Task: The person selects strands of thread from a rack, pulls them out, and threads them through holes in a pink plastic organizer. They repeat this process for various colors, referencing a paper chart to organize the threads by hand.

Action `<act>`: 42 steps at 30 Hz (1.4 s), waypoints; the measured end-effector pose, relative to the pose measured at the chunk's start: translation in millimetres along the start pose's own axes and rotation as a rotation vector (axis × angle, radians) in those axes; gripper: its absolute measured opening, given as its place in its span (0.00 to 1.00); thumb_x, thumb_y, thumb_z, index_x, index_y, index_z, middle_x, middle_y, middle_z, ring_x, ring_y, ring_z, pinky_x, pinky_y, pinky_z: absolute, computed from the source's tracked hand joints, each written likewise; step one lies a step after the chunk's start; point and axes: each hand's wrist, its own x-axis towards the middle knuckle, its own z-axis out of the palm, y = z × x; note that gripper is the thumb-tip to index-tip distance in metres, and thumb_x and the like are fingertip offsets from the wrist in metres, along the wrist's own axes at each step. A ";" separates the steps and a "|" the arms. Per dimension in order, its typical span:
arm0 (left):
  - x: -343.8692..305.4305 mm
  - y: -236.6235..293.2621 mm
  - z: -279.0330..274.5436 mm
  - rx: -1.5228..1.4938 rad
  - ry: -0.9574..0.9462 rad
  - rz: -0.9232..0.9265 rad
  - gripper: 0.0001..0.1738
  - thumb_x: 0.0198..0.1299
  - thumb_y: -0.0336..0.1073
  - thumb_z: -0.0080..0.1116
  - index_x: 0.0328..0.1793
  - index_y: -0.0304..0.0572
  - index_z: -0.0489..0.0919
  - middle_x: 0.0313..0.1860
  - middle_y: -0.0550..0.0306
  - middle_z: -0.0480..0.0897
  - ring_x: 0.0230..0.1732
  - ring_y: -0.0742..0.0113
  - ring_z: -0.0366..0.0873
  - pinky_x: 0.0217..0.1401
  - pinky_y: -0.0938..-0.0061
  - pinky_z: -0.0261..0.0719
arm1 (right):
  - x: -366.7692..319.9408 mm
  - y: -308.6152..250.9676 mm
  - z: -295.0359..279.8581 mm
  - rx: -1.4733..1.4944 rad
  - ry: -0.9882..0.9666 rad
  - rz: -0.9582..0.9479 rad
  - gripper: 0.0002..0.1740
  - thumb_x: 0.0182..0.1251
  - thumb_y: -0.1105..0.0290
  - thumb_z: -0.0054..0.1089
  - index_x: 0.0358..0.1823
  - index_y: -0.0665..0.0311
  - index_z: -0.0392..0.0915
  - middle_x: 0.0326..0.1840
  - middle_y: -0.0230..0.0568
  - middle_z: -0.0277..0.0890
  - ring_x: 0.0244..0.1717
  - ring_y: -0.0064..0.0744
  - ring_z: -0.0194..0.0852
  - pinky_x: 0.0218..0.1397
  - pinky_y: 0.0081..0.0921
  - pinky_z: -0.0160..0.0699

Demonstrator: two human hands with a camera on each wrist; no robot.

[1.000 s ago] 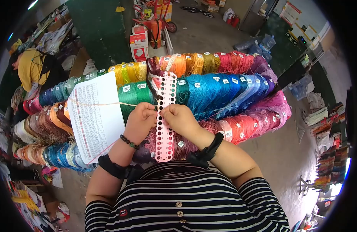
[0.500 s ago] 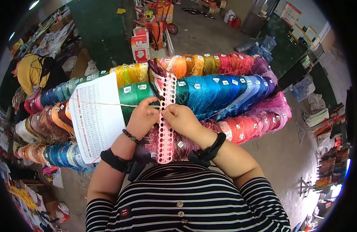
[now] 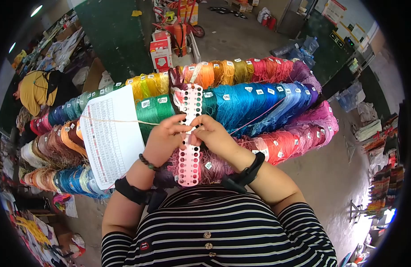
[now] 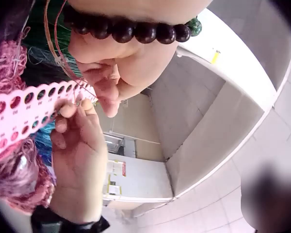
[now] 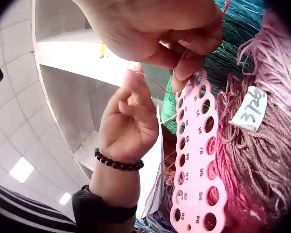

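Observation:
A long pink thread card (image 3: 189, 167) with numbered holes along both edges lies over the skeins. Dark red, black and pink threads (image 3: 178, 84) are looped at its far end. Both hands meet over its middle. In the right wrist view, a thin pink thread (image 5: 157, 84) runs from the fingertips of my left hand (image 5: 131, 121) to my right hand (image 5: 169, 29). The right thumb and bent index finger pinch it close over the holes. My left hand (image 3: 166, 135) pinches its end of the thread, other fingers spread loosely over the card.
Rows of labelled skeins (image 3: 250, 104) in many colours lie underneath. A printed chart (image 3: 112, 151) rests on them at left, crossed by a pale thread (image 3: 118, 119). Red-and-white boxes (image 3: 161, 53) stand beyond. Another person (image 3: 36, 91) bends over at far left.
The left fingers have spread and shifted slightly from their tight pinch at the card's edge. The right hand has rolled a little, and a pink thread now stretches rightward over the blue skeins.

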 end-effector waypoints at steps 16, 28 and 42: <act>-185.9 14.7 -165.5 -0.357 0.777 0.494 0.25 0.69 0.42 0.51 0.67 0.32 0.67 0.38 0.60 0.81 0.36 0.78 0.77 0.30 0.86 0.72 | 3.6 2.3 -13.0 -0.322 0.110 0.037 0.15 0.58 0.72 0.66 0.46 0.69 0.77 0.27 0.40 0.81 0.27 0.26 0.79 0.33 0.24 0.75; -348.3 -107.3 -210.4 0.748 0.931 -0.676 0.20 0.62 0.45 0.60 0.50 0.35 0.81 0.33 0.55 0.83 0.28 0.68 0.79 0.32 0.77 0.76 | 5.0 22.9 -12.5 -0.290 0.140 -0.086 0.20 0.60 0.74 0.64 0.53 0.70 0.73 0.31 0.36 0.80 0.27 0.19 0.76 0.30 0.19 0.74; -158.4 -44.0 -214.1 0.351 0.928 0.270 0.15 0.64 0.30 0.56 0.54 0.27 0.76 0.43 0.54 0.83 0.40 0.76 0.80 0.44 0.81 0.77 | -31.6 20.5 30.0 -0.270 0.207 -0.082 0.36 0.63 0.76 0.61 0.70 0.70 0.54 0.47 0.43 0.78 0.42 0.22 0.77 0.45 0.19 0.76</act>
